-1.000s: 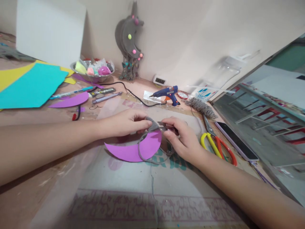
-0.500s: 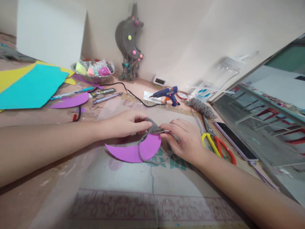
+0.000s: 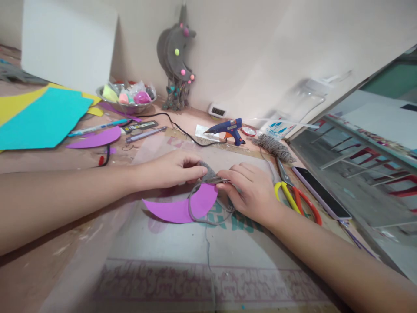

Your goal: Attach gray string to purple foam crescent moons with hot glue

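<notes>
My left hand (image 3: 172, 169) pinches the upper tip of a purple foam crescent (image 3: 180, 208), where grey yarn (image 3: 206, 169) is wrapped around it. My right hand (image 3: 252, 189) is closed on a small metal tool (image 3: 219, 179) with its tip at that wrapped spot. A loose loop of the grey yarn (image 3: 199, 216) hangs across the crescent onto the clear plastic sheet (image 3: 182, 239) on the table. Both forearms rest low over the table.
Yellow and red scissors (image 3: 295, 195) and a phone (image 3: 321, 192) lie to the right, a bundle of grey yarn (image 3: 273, 147) and a blue glue gun (image 3: 228, 128) behind. Teal foam sheets (image 3: 42, 119), pens, another purple crescent (image 3: 97, 138) and a bowl (image 3: 127, 95) sit at the left.
My right hand has slid slightly left and up with the tool, closer to the wrapped tip. The crescent and my left hand have barely moved.
</notes>
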Demonstrator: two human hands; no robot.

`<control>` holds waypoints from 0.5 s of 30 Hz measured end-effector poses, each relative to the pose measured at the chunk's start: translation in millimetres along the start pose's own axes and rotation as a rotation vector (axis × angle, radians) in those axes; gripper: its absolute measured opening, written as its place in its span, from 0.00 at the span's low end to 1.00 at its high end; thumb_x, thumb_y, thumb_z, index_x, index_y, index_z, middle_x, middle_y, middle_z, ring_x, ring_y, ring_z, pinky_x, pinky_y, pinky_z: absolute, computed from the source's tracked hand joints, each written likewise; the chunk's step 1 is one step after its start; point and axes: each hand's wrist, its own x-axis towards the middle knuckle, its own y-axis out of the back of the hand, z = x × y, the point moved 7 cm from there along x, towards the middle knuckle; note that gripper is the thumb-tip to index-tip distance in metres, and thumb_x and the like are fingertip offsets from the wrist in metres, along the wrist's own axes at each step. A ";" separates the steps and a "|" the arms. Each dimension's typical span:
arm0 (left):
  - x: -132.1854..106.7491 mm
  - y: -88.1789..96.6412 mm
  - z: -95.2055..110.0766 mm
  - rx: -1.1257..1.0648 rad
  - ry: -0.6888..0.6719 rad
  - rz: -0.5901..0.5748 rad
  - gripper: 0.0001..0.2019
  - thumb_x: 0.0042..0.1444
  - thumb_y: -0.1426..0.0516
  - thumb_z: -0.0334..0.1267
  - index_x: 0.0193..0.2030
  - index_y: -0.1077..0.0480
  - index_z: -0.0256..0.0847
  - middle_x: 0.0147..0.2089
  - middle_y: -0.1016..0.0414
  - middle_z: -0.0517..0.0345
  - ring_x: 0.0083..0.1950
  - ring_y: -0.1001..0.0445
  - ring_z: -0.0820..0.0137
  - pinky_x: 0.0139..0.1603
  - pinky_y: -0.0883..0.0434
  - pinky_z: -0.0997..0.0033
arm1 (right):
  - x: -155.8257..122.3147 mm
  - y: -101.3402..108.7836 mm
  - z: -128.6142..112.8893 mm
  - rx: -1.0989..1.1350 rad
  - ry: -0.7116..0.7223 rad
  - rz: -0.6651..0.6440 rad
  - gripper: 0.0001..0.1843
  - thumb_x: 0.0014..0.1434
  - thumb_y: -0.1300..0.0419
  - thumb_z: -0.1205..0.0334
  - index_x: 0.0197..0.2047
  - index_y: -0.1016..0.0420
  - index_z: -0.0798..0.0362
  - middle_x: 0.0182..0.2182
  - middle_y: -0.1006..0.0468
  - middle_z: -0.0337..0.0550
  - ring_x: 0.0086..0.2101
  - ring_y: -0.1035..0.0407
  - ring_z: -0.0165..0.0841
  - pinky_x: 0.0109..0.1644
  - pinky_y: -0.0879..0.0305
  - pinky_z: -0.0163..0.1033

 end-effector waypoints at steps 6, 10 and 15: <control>-0.3 0.0 0.1 -0.020 0.009 0.004 0.12 0.57 0.49 0.39 0.24 0.37 0.38 0.20 0.38 0.66 0.19 0.41 0.81 0.19 0.43 0.80 | 0.6 -2.0 -0.6 -0.004 0.000 -0.018 0.12 0.63 0.47 0.57 0.42 0.28 0.56 0.28 0.26 0.43 0.29 0.37 0.33 0.33 0.44 0.39; 0.8 0.2 -2.2 -0.003 0.021 0.001 0.12 0.56 0.49 0.40 0.24 0.37 0.38 0.20 0.38 0.65 0.20 0.40 0.80 0.20 0.43 0.80 | 0.3 -2.0 -0.5 -0.009 0.003 -0.015 0.13 0.63 0.47 0.57 0.42 0.27 0.56 0.28 0.26 0.44 0.29 0.37 0.33 0.33 0.44 0.39; 1.8 0.0 -3.9 0.025 0.020 -0.011 0.13 0.57 0.50 0.42 0.24 0.37 0.38 0.21 0.36 0.64 0.21 0.39 0.79 0.21 0.43 0.79 | 0.1 -2.5 0.0 -0.015 -0.001 -0.022 0.13 0.64 0.48 0.57 0.42 0.27 0.56 0.28 0.26 0.44 0.30 0.36 0.34 0.33 0.44 0.39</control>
